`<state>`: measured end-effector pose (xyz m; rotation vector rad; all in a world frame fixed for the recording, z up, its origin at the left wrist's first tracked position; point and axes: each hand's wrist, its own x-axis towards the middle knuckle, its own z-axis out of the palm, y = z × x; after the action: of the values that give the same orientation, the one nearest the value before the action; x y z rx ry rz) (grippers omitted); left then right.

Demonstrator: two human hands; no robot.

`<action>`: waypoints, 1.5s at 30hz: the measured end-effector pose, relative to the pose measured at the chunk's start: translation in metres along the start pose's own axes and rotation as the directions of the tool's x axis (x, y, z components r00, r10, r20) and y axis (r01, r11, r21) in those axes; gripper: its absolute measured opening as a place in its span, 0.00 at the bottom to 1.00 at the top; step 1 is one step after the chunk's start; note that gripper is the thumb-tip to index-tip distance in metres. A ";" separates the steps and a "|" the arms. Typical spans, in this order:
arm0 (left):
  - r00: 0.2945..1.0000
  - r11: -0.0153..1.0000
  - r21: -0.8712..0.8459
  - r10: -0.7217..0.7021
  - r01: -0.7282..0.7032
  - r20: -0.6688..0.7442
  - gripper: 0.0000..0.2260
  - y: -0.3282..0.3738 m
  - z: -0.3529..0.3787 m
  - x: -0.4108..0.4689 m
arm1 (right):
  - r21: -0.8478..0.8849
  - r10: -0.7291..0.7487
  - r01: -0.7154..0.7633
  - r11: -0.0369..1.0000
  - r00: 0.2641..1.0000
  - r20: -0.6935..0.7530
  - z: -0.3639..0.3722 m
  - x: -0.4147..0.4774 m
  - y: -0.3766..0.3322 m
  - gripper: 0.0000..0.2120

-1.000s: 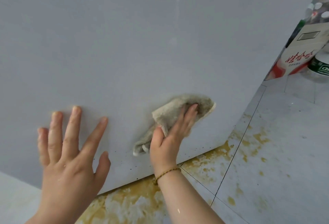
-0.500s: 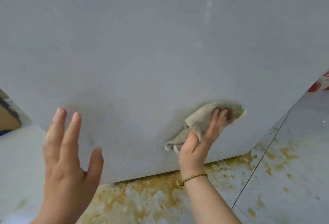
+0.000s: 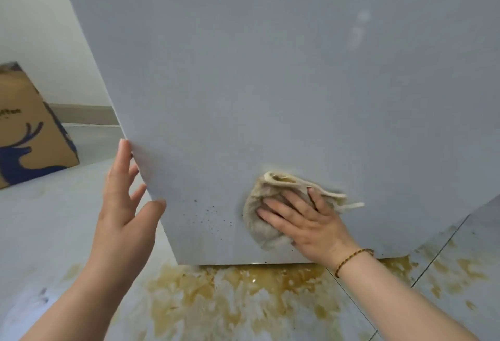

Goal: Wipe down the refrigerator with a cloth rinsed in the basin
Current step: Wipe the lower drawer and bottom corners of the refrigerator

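The grey side panel of the refrigerator (image 3: pixel 270 83) fills most of the view. My right hand (image 3: pixel 305 221) presses a crumpled beige cloth (image 3: pixel 259 221) flat against the panel low down, fingers spread and straight. Small dark specks (image 3: pixel 211 216) dot the panel just left of the cloth. My left hand (image 3: pixel 124 205) rests at the panel's left edge, its thumb on the front face and its fingers reaching behind the corner. The basin is not in view.
Yellow-brown stains (image 3: pixel 243 294) spread over the pale floor tiles below the refrigerator. A brown cardboard box with a blue deer print (image 3: pixel 27 129) stands on the floor at the left, by a white wall (image 3: pixel 40 29).
The cloth and my right hand slid left and turned, fingers now pointing left. My left hand moved from the panel face to its left edge. The view swung left, showing the box.
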<state>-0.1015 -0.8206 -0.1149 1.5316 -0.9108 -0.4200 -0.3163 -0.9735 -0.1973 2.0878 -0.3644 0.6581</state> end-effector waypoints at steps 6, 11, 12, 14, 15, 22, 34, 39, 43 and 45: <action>1.000 0.992 -0.129 -0.005 0.002 -0.024 0.34 0.000 -0.001 0.001 | 0.267 0.523 -0.471 0.841 0.832 -0.182 -0.024 0.103 0.007 0.21; 1.000 0.977 -0.215 0.002 -0.005 -0.014 0.30 0.001 -0.010 0.007 | 0.203 0.419 -0.390 0.898 0.899 -0.126 -0.014 0.123 -0.058 0.20; 1.000 0.975 -0.222 -0.002 -0.001 -0.010 0.30 0.001 -0.012 0.009 | 0.164 0.286 -0.268 0.949 0.954 -0.091 -0.007 0.112 -0.071 0.19; 1.000 0.975 -0.221 -0.013 0.014 0.006 0.30 0.001 -0.017 0.009 | 0.115 -0.041 0.043 0.992 0.999 -0.016 0.007 0.080 -0.087 0.21; 1.000 0.976 -0.215 -0.013 0.017 0.019 0.30 0.001 -0.017 0.009 | 0.098 -0.166 0.163 0.982 0.986 0.023 0.014 0.064 -0.086 0.20; 0.998 0.974 -0.221 -0.042 0.051 0.044 0.34 -0.018 -0.007 0.001 | 0.088 0.038 -0.036 0.995 0.999 -0.024 0.007 0.030 -0.036 0.17; 0.998 0.983 -0.182 0.006 -0.016 -0.059 0.37 -0.024 0.017 -0.003 | 0.424 -0.602 0.446 0.788 0.700 0.384 0.018 0.066 -0.135 0.25; 1.000 0.995 -0.096 0.002 0.000 0.022 0.39 -0.026 0.005 -0.006 | 0.298 -0.555 0.469 0.831 0.675 0.487 0.028 -0.023 -0.091 0.28; 0.999 0.997 -0.071 -0.014 0.016 0.042 0.38 -0.028 0.009 -0.014 | 0.134 -0.186 0.149 0.980 0.924 0.335 0.030 -0.049 -0.055 0.24; 1.000 0.999 -0.047 -0.013 0.015 0.029 0.37 -0.028 0.015 -0.017 | 0.121 -0.075 0.051 0.991 0.976 0.205 0.026 -0.032 -0.053 0.20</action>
<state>-0.1146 -0.8194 -0.1491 1.4931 -0.9064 -0.4712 -0.3087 -0.9652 -0.2631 2.2774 -0.3839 0.4311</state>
